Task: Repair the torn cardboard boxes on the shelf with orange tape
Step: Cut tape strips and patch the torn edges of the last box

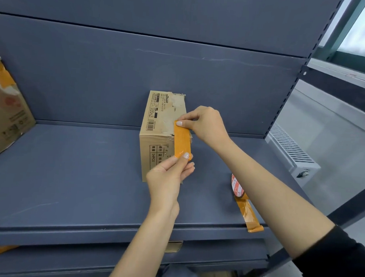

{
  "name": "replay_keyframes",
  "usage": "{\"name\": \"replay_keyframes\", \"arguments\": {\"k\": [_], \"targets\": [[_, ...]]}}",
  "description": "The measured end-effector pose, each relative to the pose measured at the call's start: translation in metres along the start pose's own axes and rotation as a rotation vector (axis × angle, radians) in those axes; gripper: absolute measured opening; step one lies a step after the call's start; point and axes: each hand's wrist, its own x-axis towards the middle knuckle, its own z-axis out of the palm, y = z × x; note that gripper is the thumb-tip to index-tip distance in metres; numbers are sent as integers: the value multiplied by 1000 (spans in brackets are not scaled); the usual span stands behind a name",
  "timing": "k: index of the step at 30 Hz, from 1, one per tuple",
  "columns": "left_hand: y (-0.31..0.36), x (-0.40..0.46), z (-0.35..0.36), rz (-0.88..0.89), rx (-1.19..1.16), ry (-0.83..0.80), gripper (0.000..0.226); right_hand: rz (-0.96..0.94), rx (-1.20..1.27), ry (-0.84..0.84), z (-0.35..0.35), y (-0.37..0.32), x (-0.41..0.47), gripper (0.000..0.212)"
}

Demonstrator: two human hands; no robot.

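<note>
Tape strip (182, 141), orange, held at both ends over the right corner of the cardboard box (159, 135) at shelf centre.

Strip long axis runs 12 to 6 o'clock, upper end tilted slightly toward 11, lying across the torn top-front edge of the box. Right hand (206, 124) pinches the upper end between thumb and forefinger; left hand (168, 177) pinches the lower end, thumb on the face. Box stands on the blue shelf (71, 175), its long axis pointing toward the back panel at 12 o'clock. Tape roll (237, 185) lies at 4 o'clock from the box, partly hidden by the right forearm, its loose tail reaching the shelf front edge. Second taped box (7, 111) sits at 9 o'clock.
</note>
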Motion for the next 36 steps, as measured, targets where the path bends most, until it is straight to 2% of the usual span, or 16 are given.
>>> {"name": "replay_keyframes", "arguments": {"k": [2,3,6,7,10,15,24,30,36], "targets": [[-2,1,0,-4,5,3,7,-5,-16,29,0,1,1,45],[-3,1,0,-8,8,5,6,-29,-34,59,-1,1,1,42],[-6,1,0,-18,7,6,5,-217,-49,74,-4,1,-6,12],[-6,1,-1,-22,5,11,5,-295,-54,46,-4,2,-10,9],[-6,4,-3,-26,0,26,7,-445,-127,-8,-2,10,-19,23],[-8,4,-3,-26,11,13,7,-493,-129,-58,-5,19,-21,28],[-14,11,-4,-98,-52,5,7,-463,-99,-109,-3,36,-29,44],[-19,18,-6,-130,-81,-2,9,-491,-84,-59,6,45,-30,46],[-19,28,-5,-249,-203,-30,9,-554,-113,-6,12,52,-26,49]]}}
